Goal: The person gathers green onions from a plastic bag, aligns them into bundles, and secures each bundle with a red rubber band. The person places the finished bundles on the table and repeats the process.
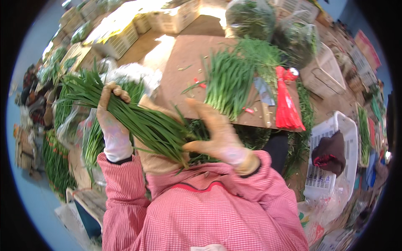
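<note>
My left hand [109, 119], in a patterned glove with tan fingers, is closed around a thick bunch of long green chives [146, 123]. The bunch lies slanted across my lap, its leaf tips spreading out past the left hand. At the other end of the bunch, my right hand [217, 136] is open, thumb and fingers spread and a little blurred. Its thumb is close to the stem ends; whether it touches them I cannot tell. Ahead, a pile of chives [228, 85] rests on a brown board [180, 67]. Beside that pile lie a wide-bladed knife [264, 91] and a bundle of red plastic strips [287, 106].
Right of me stands a white plastic basket [354, 140] with a dark cloth [331, 154] on it. Bags of greens [251, 21] are beyond the board. More chives [56, 163] lie at the left, and crates [119, 44] stand farther back.
</note>
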`<move>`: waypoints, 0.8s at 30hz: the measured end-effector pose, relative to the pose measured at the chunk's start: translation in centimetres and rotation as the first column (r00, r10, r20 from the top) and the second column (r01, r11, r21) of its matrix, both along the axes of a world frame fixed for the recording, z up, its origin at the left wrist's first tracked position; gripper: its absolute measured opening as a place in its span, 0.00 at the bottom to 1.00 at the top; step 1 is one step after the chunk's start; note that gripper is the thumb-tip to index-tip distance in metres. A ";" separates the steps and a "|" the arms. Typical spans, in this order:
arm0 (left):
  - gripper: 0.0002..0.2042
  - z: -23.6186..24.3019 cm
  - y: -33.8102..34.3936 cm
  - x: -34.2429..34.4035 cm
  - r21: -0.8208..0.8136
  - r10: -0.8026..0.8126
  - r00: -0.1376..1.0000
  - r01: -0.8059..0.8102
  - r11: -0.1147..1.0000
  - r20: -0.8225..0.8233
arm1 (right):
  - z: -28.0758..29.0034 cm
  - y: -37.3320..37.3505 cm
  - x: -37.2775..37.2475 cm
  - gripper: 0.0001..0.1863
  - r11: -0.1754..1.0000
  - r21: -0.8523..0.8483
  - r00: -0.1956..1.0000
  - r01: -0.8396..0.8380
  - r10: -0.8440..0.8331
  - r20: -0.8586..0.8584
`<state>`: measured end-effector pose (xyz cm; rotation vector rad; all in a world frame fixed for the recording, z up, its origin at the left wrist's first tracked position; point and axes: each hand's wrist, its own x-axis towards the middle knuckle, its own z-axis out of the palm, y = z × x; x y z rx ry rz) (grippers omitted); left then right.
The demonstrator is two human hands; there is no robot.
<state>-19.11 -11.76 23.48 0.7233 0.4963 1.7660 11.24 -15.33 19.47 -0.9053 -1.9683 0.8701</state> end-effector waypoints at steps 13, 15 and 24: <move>0.28 4.5 1.0 24.9 -0.200 -0.286 0.763 0.207 0.958 -0.579 | -3.0 1.5 0.4 0.36 0.793 -0.552 0.791 0.258 -0.501 -0.351; 0.41 4.3 1.2 26.7 -0.109 -0.283 0.614 0.305 0.946 -0.736 | -3.9 1.8 3.1 0.29 0.846 -0.514 0.549 0.143 -0.500 -0.670; 0.21 -0.7 -1.2 18.2 -0.316 -0.483 0.566 0.372 0.873 -0.668 | -12.2 -2.4 20.2 0.31 0.919 -0.381 -0.112 -0.104 -0.391 -0.913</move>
